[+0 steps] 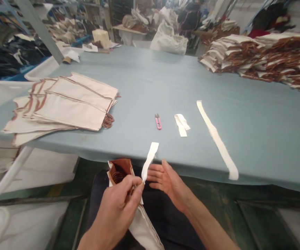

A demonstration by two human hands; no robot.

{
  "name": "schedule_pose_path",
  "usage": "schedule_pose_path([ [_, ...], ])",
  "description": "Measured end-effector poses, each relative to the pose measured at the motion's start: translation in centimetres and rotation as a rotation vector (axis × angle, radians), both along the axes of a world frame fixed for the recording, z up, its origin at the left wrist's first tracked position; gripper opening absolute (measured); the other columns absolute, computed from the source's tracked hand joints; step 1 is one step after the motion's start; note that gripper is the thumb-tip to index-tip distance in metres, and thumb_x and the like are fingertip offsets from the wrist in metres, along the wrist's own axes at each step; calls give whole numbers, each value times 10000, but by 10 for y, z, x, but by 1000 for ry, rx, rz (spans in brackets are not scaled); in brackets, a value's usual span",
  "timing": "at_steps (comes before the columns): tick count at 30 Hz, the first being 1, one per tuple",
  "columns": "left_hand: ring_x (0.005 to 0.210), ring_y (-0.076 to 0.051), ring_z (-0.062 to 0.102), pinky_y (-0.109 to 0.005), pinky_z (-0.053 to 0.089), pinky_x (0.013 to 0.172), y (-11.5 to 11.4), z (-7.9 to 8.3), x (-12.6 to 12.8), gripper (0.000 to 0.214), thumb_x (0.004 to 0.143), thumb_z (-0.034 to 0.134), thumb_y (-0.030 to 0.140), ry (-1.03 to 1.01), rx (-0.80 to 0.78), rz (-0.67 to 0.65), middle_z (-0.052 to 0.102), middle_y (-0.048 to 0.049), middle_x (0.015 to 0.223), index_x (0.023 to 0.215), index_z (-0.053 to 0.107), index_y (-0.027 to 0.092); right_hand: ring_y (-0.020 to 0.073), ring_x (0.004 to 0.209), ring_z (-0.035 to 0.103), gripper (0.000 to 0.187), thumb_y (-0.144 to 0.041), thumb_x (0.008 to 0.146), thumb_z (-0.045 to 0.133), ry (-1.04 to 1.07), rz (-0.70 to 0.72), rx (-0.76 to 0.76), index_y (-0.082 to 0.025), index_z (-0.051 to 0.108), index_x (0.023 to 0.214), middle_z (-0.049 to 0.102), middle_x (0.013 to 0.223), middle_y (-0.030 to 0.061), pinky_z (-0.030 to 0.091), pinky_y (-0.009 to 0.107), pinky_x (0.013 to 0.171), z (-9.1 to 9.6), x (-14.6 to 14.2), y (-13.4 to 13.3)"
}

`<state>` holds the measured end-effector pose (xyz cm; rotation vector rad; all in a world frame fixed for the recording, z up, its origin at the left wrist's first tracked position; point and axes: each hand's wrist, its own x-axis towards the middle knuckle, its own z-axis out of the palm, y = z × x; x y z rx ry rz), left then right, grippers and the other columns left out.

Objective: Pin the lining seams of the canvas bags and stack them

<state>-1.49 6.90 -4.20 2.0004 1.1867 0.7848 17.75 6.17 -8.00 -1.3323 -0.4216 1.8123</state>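
My left hand [118, 203] pinches the lower end of a short white fabric strip [149, 159], whose free end reaches up over the table edge. Beside it, my right hand [167, 180] is open, fingers stretched toward the strip, holding nothing. A cream fabric bag [146, 227] with a brown lining lies across my lap below the left hand. Brown cord shows in its mouth, and the hand partly covers it. On the table lie pink thread snips [158, 122], a folded white strip [182, 124] and a long white strip [217, 140].
A blue-grey cloth covers the table [144, 86]. Cream bags with brown edging are piled at the left [69, 104]. A tall stack of cream and brown pieces [264, 59] stands at the back right. A white sack [169, 40] sits at the far edge.
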Motion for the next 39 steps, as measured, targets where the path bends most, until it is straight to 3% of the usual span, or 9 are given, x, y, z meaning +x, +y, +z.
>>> schedule_pose_path([
  [4, 581, -110, 655, -208, 444, 567, -22, 3, 5, 187, 1025, 477, 167, 82, 207, -126, 689, 23, 728, 930, 635, 198, 196, 852, 739, 609, -668, 755, 783, -11, -144, 20, -143, 695, 1051, 785, 1076, 146, 588, 289, 736, 15, -23, 21],
  [9, 513, -152, 638, -271, 414, 513, -46, -4, 16, 281, 1022, 418, 139, 200, 328, -164, 652, 6, 633, 838, 624, 193, 100, 589, 623, 456, -512, 747, 848, -102, -195, 134, -155, 686, 980, 754, 792, 32, 499, 191, 529, 34, -37, 25],
  [16, 483, -144, 633, -275, 429, 509, -72, -12, 14, 201, 1008, 458, 129, 91, 386, -113, 657, 12, 619, 940, 638, 187, 88, 477, 475, 499, -649, 939, 605, -282, 51, 544, -156, 679, 961, 634, 608, -17, 399, 226, 491, 78, -32, -15],
  [21, 497, -156, 661, -284, 422, 494, -84, -22, 4, 134, 989, 499, 145, 22, 427, -139, 688, -4, 651, 1021, 624, 179, 99, 520, 480, 461, -596, 1029, 486, -272, 183, 604, -170, 643, 952, 595, 606, -23, 393, 234, 526, 93, -26, -41],
  [24, 543, -163, 687, -269, 487, 558, -95, -31, -6, 201, 980, 538, 226, -97, 324, -105, 730, -13, 711, 1149, 639, 187, 95, 538, 472, 410, -522, 1078, 426, -316, 281, 690, -181, 632, 983, 570, 612, -38, 388, 236, 560, 94, -20, -53],
  [27, 570, -169, 669, -264, 523, 593, -102, -34, -17, 195, 982, 541, 301, -186, 31, 150, 721, -17, 720, 1032, 712, 223, 96, 534, 447, 387, -477, 1100, 385, -403, 366, 756, -189, 637, 1039, 528, 606, -54, 378, 238, 568, 91, -11, -60],
  [30, 565, -172, 612, -265, 533, 560, -98, -21, -21, 285, 952, 606, 464, -311, -337, 364, 650, -19, 688, 943, 730, 207, 104, 530, 438, 404, -472, 1100, 368, -459, 453, 783, -194, 658, 1051, 501, 602, -56, 379, 247, 573, 90, -4, -64],
  [33, 547, -141, 512, -242, 492, 520, -86, 6, -16, 432, 833, 721, 591, -464, -531, 286, 511, 21, 646, 990, 722, 189, 110, 532, 438, 415, -471, 1094, 364, -458, 550, 816, -203, 650, 957, 498, 611, -49, 383, 255, 579, 92, 0, -67],
  [39, 514, -78, 294, -185, 269, 464, -78, 46, 4, 472, 778, 763, 627, -585, -563, 111, 360, 64, 590, 833, 680, 166, 124, 582, 498, 395, -395, 1081, 359, -529, 649, 817, -220, 518, 764, 526, 630, -32, 404, 263, 625, 98, -1, -71],
])
